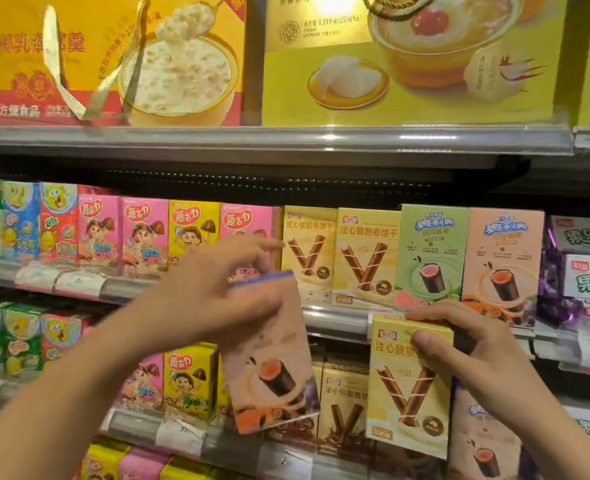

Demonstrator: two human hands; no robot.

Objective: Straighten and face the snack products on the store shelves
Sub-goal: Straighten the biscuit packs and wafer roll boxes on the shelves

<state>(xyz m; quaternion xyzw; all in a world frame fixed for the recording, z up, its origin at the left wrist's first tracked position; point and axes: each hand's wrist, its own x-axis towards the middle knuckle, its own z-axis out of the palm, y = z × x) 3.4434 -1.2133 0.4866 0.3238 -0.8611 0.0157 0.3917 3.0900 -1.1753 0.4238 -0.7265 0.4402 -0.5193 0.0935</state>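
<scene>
Snack boxes sit off the shelf: left hand point(217, 296) pinches a tilted peach box point(272, 368), right hand point(466, 344) grips a yellow box point(407, 386). Loose pinch risks a drop.

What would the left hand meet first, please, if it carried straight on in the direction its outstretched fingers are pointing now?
Probably the pale yellow wafer-roll box at the left end of that row on the middle shelf. The left hand, holding the peach box, points its fingers rightward towards it. Depth is unclear; they may pass in front.
</scene>
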